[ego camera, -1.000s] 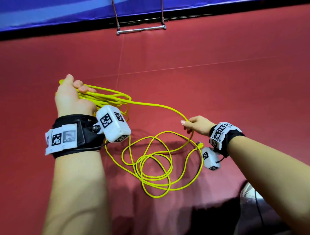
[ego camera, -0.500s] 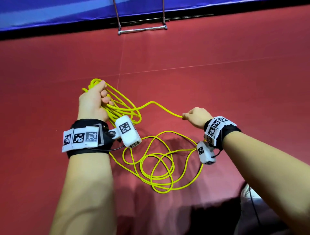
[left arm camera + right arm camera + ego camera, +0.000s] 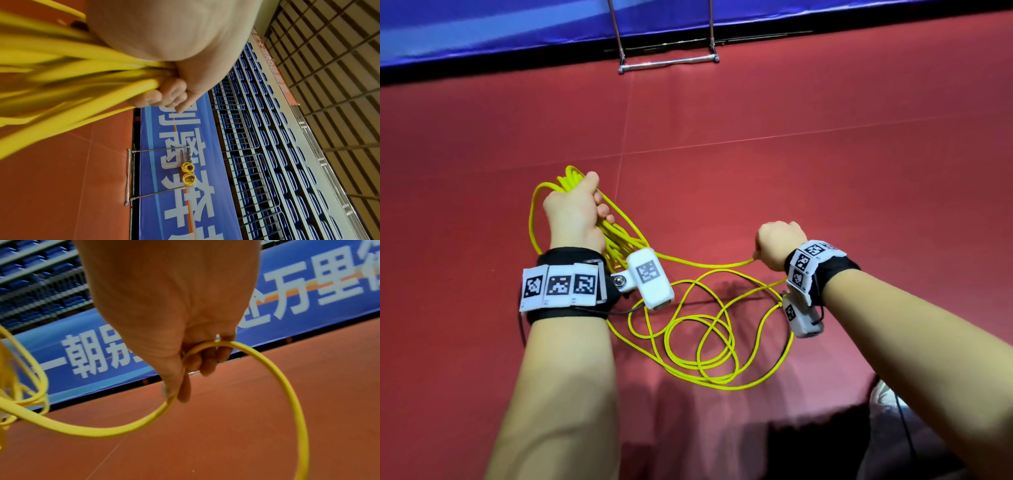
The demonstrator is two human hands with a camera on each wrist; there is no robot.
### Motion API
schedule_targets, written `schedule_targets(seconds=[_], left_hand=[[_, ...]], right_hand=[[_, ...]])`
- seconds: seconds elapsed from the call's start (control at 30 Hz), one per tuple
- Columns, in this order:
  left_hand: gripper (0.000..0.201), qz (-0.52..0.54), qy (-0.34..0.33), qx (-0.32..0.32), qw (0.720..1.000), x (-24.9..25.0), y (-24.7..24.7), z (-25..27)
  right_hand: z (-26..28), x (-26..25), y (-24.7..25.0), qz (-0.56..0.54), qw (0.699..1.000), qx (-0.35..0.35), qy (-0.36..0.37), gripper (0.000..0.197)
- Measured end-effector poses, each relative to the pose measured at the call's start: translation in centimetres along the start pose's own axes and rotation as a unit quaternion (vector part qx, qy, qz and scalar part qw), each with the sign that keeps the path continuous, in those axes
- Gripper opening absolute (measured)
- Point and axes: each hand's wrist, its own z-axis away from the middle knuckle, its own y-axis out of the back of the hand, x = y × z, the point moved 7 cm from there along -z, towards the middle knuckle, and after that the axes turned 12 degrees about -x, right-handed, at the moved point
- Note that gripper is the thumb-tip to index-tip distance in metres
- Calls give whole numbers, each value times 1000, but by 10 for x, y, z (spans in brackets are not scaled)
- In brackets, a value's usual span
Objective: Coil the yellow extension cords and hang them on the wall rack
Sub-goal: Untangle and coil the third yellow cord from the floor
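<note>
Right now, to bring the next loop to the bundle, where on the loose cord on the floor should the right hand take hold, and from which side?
Judging from its lie, grip the strand that runs from the right hand down to the floor loops, coming from above. That stretch looks lifted and single, while the loops overlap and could tangle. The left hand holds the bundle.

Red floor (image 3: pixel 791 171) spreads under me, thin seam lines crossing it. At the far edge runs a blue banner (image 3: pixel 185 211) with big white characters. Beyond it, rows of blue seats (image 3: pixel 267 162) climb behind grey railings, with a pale gridded wall (image 3: pixel 339 81) above.
</note>
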Motion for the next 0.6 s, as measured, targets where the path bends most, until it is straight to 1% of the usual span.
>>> schedule_targets(seconds=[0.1,0.17,0.2,0.27,0.3,0.33,0.37,0.4,0.43,0.47,0.5,0.53,0.57,0.6], left_hand=[[28,-25,1,-34,999,-7,-10,-1],[28,-44,3,-62,997,-11,-20,0],[29,-55,3,-75,996,-13,-26,1],[32,-75,5,-102,992,-17,-38,4],[33,-84,9,-114,990,-20,-44,5],[32,-95,13,-126,987,-23,-49,6],[31,-106,18,-136,985,-26,-53,7],[29,-115,24,-145,982,-30,-57,8],[25,-123,29,-152,980,-35,-60,8],[20,-129,33,-156,979,-39,-63,8],[16,-135,36,-160,977,-44,-66,9],[13,-144,39,-163,975,-48,-69,9],[12,-152,43,-166,973,-52,-71,10],[12,-155,47,-169,972,-56,-72,11]], right_hand=[[0,-18,17,51,998,44,19,14],[3,-26,26,31,998,56,23,14],[5,-28,30,-6,998,60,21,16],[9,-27,39,-128,990,61,11,14],[11,-26,42,-205,977,58,14,12],[11,-27,45,-280,958,55,24,10],[12,-29,47,-363,930,50,40,8],[12,-31,49,-454,888,38,52,10],[13,-35,49,-550,833,18,59,15],[14,-39,49,-636,768,-7,66,20],[16,-46,51,-700,709,-30,77,22],[18,-52,54,-741,664,-48,93,23],[20,-57,58,-766,631,-63,110,23],[21,-62,62,-780,608,-75,126,25]])
